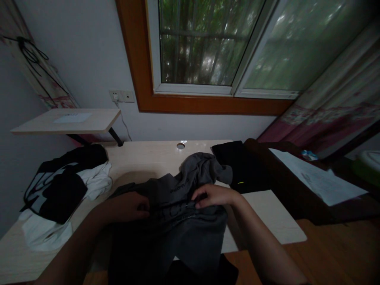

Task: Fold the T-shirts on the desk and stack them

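Observation:
A dark grey garment point(190, 233) lies crumpled across the light wooden table point(148, 158) in front of me, hanging over the near edge. My left hand point(130, 206) rests on its left part with fingers curled into the cloth. My right hand point(212, 196) pinches a fold of the same garment near its middle, fingers closed on the fabric.
A pile of black and white clothes point(62, 190) lies on the table's left end. A black folded item point(237, 164) sits at the back right beside a dark cabinet with a sheet of paper point(317, 178). A small shelf point(68, 120) and a window point(208, 43) are behind.

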Demonstrator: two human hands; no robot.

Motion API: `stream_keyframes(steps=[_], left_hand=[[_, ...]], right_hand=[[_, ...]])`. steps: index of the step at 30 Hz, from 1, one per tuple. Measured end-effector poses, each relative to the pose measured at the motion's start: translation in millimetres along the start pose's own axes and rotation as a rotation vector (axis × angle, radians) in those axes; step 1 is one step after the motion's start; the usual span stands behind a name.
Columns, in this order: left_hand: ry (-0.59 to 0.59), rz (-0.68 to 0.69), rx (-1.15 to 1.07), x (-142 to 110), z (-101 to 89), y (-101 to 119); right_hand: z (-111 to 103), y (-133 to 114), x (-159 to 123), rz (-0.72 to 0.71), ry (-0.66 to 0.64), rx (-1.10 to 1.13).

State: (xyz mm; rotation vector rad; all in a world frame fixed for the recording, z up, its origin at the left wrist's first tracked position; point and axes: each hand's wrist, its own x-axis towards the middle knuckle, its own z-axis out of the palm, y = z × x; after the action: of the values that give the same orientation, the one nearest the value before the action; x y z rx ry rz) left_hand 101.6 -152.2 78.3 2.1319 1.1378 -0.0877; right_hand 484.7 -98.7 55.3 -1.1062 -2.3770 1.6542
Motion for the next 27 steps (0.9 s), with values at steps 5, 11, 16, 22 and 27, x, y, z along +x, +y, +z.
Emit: stream_keyframes(steps=[5, 11, 16, 22, 27], left_hand=[[0.301, 0.036, -0.023, 5.0, -22.3, 8.9], [0.616, -0.051, 0.234, 41.9, -20.2, -12.9], [0.453, -0.176, 0.237, 72.1, -5.2, -22.4], [0.304, -0.206, 0.156, 83.8, -3.6, -15.5], [0.618, -0.075, 0.098, 72.3, -18.5, -19.6]], right_hand=[[-18.1, 5.0, 8.4, -0.081, 0.299, 0.105], [-55.0, 22.3, 40.5, -0.207, 0.932, -0.332], [-68.7, 32.5, 63.4, -0.109, 0.926, -0.626], [-72.9, 31.5, 71.0, 0.213, 0.777, -0.874], [-76.0, 29.5, 58.5, 0.117, 0.985, -0.779]])
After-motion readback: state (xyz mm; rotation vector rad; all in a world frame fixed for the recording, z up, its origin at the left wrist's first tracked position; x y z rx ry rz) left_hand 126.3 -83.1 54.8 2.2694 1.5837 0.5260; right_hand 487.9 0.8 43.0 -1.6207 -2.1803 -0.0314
